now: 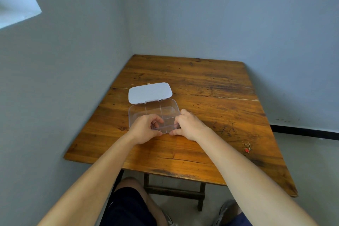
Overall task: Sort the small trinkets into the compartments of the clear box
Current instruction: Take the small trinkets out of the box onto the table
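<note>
A clear plastic box (pixel 168 105) with several compartments sits on the wooden table (pixel 211 86), its lid (pixel 150 92) flung open and lying flat behind it. My left hand (pixel 144 129) grips the box's front left corner, fingers curled over the rim. At the front right corner my right hand (pixel 189 124) holds the other side of the box. The visible compartments look empty. A small heap of trinkets (pixel 247 147), a thin gold chain with a red charm, lies far to the right near the table's edge.
The table stands in a corner, with grey walls along its left and far sides. Its right and front edges drop to the floor. My knees and shoes show below the front edge.
</note>
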The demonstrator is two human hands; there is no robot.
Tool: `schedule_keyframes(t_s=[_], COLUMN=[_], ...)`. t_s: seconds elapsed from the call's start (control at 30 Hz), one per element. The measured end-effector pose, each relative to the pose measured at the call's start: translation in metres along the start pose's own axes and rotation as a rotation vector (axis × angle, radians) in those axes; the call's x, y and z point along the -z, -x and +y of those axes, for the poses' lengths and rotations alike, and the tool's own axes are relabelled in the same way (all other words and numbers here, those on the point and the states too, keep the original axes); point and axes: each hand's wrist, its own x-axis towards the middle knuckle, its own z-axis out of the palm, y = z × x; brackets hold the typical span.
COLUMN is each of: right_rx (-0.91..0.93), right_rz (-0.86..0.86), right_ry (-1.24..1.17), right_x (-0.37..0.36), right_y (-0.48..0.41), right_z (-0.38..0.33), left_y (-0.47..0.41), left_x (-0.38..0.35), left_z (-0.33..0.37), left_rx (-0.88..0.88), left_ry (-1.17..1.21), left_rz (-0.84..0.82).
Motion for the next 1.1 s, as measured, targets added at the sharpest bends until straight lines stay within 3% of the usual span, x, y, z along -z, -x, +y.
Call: schedule_keyframes(t_s=[0.3,0.57,0.7,0.87,1.1], right_rx=[-0.032,-0.066,-0.123,-0.149,-0.211], right_rz=[-0.026,0.000,0.039,0.206,0.493], right_ry=[-0.139,-0.579,-0.877,-0.955,-1.004], right_x=[0.004,0.009,0.007,0.017,0.055], right_y=[-0.002,0.006,0.011,0.015,0.034], right_z=[0.001,0.019,0.026,0.041,0.086], left_y=[0.002,0.006,0.008,0.001,-0.039], left_x=[0.002,0.015,0.025,0.037,0.024], left_z=[-0.002,0.002,0.008,0.032,0.091], left_rx=[-0.001,0.033,0.119,0.063,-0.086], left_ry=[0.078,0.379,0.562,0.690,0.649], left_rz=[0.029,0.038,0.145,0.221,0.251])
